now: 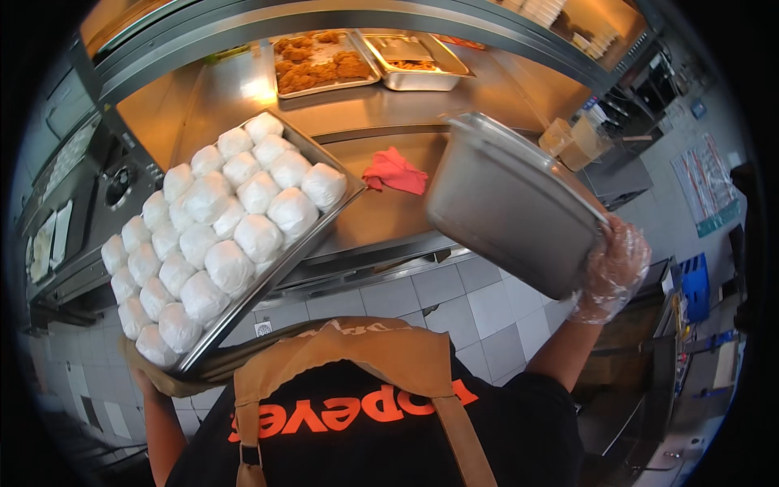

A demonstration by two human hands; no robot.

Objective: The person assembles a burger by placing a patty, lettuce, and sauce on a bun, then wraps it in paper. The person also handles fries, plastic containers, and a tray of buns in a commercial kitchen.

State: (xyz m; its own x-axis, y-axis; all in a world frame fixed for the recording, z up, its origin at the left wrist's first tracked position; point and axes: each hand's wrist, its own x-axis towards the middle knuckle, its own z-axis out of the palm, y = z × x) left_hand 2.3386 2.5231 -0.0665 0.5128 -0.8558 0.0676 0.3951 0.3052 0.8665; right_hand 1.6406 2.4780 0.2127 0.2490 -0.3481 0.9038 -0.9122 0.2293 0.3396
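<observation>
My right hand (614, 268), in a clear plastic glove, grips the rim of a deep steel food pan (511, 201), held tilted above the floor and the counter's right part. At the left, a metal sheet tray (286, 255) bears many rounded white wrapped bundles (225, 265), stacked in rows. The tray slants, with its near end by my left side. My left hand is hidden beneath that near end and a brown cloth; only the forearm shows. A red cloth (395, 171) lies crumpled on the steel counter (359, 225) between tray and pan.
Under the warming lights, a tray of fried chicken (325, 64) stands beside a steel pan (420, 79) holding fried food and a scoop. Clear plastic containers (575, 143) stand at the right. A metal overhead frame (365, 24) spans the counter. At far left is another steel counter (85, 231).
</observation>
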